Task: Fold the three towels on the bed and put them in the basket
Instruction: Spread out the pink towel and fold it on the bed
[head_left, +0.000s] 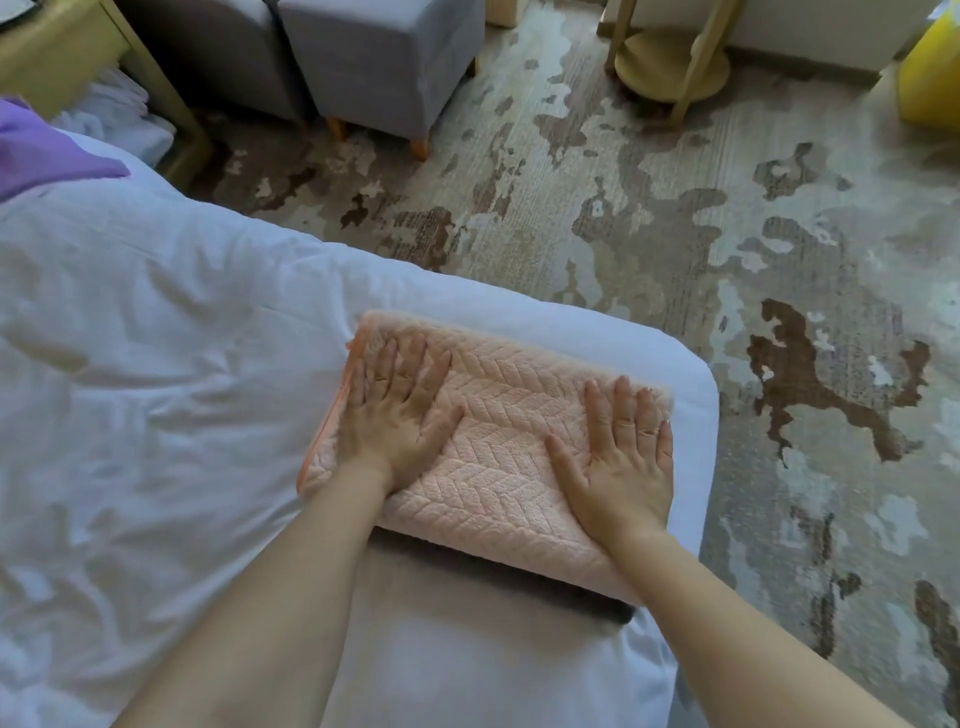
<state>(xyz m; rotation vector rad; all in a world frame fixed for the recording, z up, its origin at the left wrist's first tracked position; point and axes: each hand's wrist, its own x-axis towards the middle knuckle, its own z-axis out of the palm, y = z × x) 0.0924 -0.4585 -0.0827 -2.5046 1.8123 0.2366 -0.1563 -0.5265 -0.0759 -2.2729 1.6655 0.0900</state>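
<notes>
Left hand (400, 410), right hand (618, 457): both flat, fingers spread, pressing down on the folded pink herringbone-textured plush towel (498, 431), which lies at the corner of the white-covered bed (156, 338). Handling, judged: light, soft, floppy. Best lifted from beneath both short ends.

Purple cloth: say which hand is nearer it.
Left. The left hand presses the pink towel at its left end, toward the purple cloth; the right hand presses its right end.

Towel (501, 410) on bed (156, 338) corner
</notes>
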